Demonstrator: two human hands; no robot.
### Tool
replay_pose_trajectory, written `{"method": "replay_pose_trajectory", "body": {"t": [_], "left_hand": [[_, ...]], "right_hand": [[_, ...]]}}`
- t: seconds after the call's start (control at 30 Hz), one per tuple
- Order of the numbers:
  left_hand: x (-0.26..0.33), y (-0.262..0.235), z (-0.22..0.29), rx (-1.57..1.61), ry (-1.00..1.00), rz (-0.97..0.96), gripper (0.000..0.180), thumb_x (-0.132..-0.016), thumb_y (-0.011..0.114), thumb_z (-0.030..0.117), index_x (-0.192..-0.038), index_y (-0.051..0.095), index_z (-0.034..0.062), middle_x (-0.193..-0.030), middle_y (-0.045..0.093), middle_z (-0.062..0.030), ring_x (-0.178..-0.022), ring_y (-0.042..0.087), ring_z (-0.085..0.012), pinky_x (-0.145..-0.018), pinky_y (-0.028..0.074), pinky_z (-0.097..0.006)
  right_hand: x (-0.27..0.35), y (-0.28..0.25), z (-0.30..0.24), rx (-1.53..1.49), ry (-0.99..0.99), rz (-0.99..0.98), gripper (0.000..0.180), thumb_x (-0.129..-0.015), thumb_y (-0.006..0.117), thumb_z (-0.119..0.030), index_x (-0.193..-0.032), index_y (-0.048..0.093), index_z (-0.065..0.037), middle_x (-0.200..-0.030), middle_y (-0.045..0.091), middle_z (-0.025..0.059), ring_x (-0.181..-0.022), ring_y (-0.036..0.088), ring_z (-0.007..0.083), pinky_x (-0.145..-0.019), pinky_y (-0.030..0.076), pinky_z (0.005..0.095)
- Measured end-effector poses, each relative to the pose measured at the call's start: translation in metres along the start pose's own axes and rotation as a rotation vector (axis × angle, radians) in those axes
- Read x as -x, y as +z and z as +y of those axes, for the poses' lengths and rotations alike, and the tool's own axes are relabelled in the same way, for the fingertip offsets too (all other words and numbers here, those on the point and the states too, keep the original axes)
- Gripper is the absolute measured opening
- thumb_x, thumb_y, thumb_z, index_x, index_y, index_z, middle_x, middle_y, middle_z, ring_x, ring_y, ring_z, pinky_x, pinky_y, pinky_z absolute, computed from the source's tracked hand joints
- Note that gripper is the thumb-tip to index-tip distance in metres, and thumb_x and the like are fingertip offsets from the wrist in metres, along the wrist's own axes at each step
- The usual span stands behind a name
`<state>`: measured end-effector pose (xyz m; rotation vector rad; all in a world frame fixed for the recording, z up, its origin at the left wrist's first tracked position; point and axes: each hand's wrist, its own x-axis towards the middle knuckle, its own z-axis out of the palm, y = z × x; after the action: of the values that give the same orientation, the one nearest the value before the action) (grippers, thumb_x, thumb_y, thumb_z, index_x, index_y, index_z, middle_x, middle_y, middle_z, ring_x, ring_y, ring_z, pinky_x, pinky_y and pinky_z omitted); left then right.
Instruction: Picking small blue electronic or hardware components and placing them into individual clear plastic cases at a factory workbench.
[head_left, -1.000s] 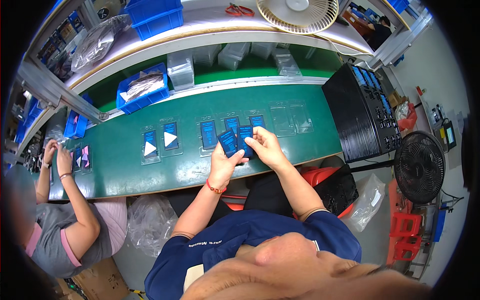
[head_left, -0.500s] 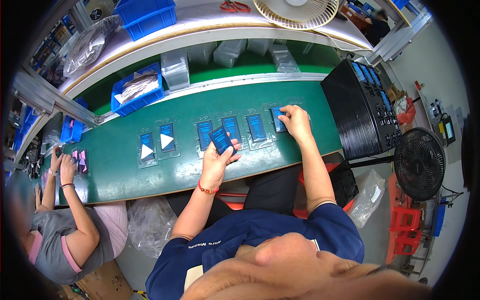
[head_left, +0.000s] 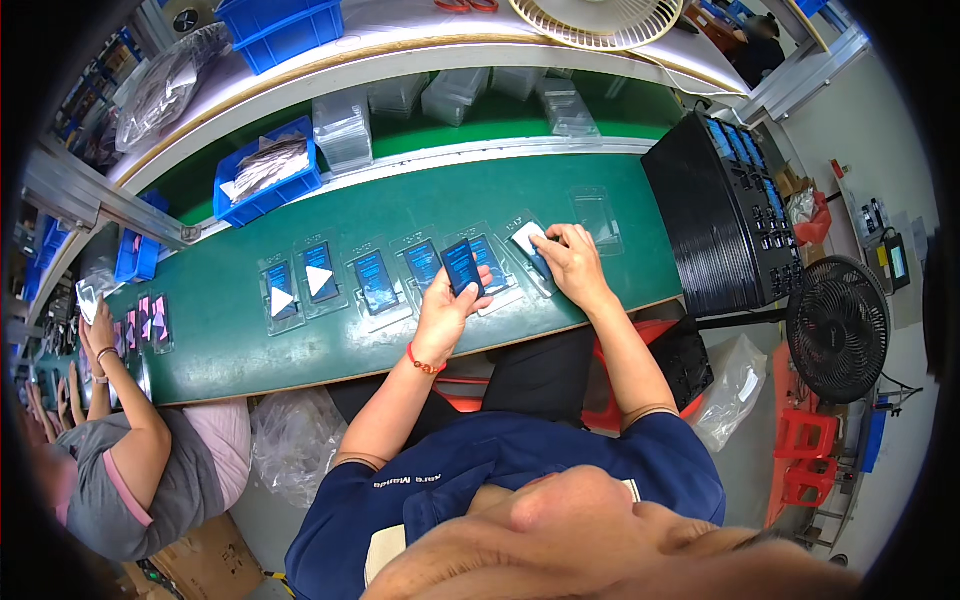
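My left hand (head_left: 447, 312) is closed on a flat black phone battery (head_left: 462, 268) with blue print, held tilted above the bench; whether more lie stacked beneath it cannot be seen. To its right, my right hand (head_left: 574, 262) has its thumb and fingers pinched on a battery (head_left: 536, 256) in a tilted clear plastic tray (head_left: 543, 288). The upper part of that battery looks white, perhaps a label or glare. Other batteries (head_left: 375, 281) lie in clear trays in a row to the left. Two of them carry white triangles (head_left: 319, 282). One clear tray (head_left: 598, 222) at the right holds no battery.
Beyond the green bench (head_left: 225, 345) stand a blue bin (head_left: 240, 212) of paper-like pieces and stacked clear trays (head_left: 342, 130). A tall black stack (head_left: 700, 210) closes the right end, beside a black fan (head_left: 838, 325). A co-worker (head_left: 160, 450) sits at the left, handling something silvery.
My right hand has come left and nearer, and the tray under it now sits tilted. Trays with batteries lie farther left. My left hand, still holding the battery, has shifted slightly right.
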<state>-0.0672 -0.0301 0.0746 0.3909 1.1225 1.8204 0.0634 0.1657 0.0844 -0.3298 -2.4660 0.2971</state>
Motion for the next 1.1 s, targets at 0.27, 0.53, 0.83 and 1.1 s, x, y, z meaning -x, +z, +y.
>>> {"method": "replay_pose_trajectory", "body": {"t": [0.27, 0.53, 0.83, 1.1], "left_hand": [[0.001, 0.004, -0.001, -0.020, -0.005, 0.011, 0.042, -0.093, 0.049, 0.000, -0.134, 0.039, 0.0031, -0.127, 0.052, -0.0157, -0.117, 0.054, -0.0256, -0.091, 0.052, -0.038], [-0.007, 0.000, 0.007, -0.018, -0.011, 0.040, 0.042, -0.092, 0.046, -0.004, -0.133, 0.041, 0.0027, -0.121, 0.055, -0.0121, -0.111, 0.057, -0.0215, -0.087, 0.054, -0.035], [-0.017, 0.024, -0.001, -0.146, -0.018, -0.158, 0.037, -0.088, 0.054, -0.007, -0.123, 0.048, 0.0000, -0.105, 0.058, -0.0078, -0.092, 0.061, -0.0139, -0.074, 0.059, -0.028], [0.002, 0.011, 0.013, -0.718, 0.397, -0.002, 0.042, -0.083, 0.065, 0.004, -0.122, 0.053, 0.0044, -0.113, 0.055, -0.0149, -0.108, 0.056, -0.0290, -0.084, 0.052, -0.038]], "right_hand": [[0.008, 0.000, -0.016, -0.020, -0.038, -0.011, 0.034, -0.072, 0.074, -0.018, -0.103, 0.067, -0.006, -0.105, 0.062, 0.0099, -0.097, 0.055, 0.0275, -0.083, 0.041, 0.0386], [0.006, 0.031, -0.056, 0.192, 0.124, 0.040, 0.043, -0.077, 0.070, -0.027, -0.107, 0.063, 0.003, -0.113, 0.060, 0.0152, -0.105, 0.052, 0.0314, -0.088, 0.039, 0.0441], [-0.003, 0.032, -0.065, -0.891, 0.564, 0.061, 0.019, -0.085, 0.066, -0.017, -0.093, 0.059, -0.002, -0.088, 0.059, 0.0068, -0.083, 0.054, 0.0152, -0.072, 0.043, 0.0286], [-0.006, -0.032, 0.095, -0.414, 0.767, 0.350, 0.042, -0.076, 0.072, 0.001, -0.115, 0.058, -0.003, -0.069, 0.059, 0.0028, -0.055, 0.052, 0.0076, -0.053, 0.045, 0.0227]]}}
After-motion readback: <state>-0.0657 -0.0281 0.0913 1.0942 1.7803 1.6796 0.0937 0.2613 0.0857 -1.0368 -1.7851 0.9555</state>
